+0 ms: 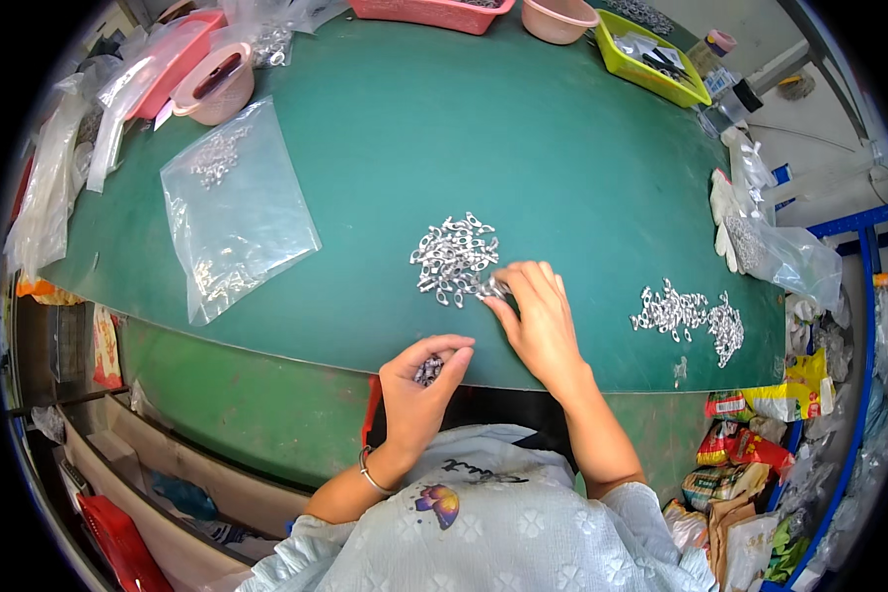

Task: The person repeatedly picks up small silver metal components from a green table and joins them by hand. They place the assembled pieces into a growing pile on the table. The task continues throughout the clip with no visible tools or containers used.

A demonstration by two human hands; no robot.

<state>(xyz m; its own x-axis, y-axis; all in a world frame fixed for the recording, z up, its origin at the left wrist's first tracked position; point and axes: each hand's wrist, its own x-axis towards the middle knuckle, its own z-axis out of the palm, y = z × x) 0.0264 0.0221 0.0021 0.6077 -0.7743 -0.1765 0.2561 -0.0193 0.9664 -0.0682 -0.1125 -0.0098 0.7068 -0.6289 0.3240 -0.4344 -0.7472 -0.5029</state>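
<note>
My left hand (424,385) is curled at the table's near edge, its fingers closed around several small silver metal pieces (428,371) that show in the palm. To the right, my right hand (538,321) reaches to the lower right side of a loose pile of small silver metal pieces with oval holes (454,255). Its thumb and forefinger are pinched on one or more of these pieces (491,287). Exactly how many are between the fingertips I cannot tell. A second, more spread-out heap of silver pieces (673,310) lies farther right.
On the green table (385,138), a clear plastic bag (242,217) with small pieces lies left. Pink baskets (217,89) and a yellow-green tray (651,74) stand along the back. White gloves (725,222) and a filled plastic bag (789,257) rest at the right edge.
</note>
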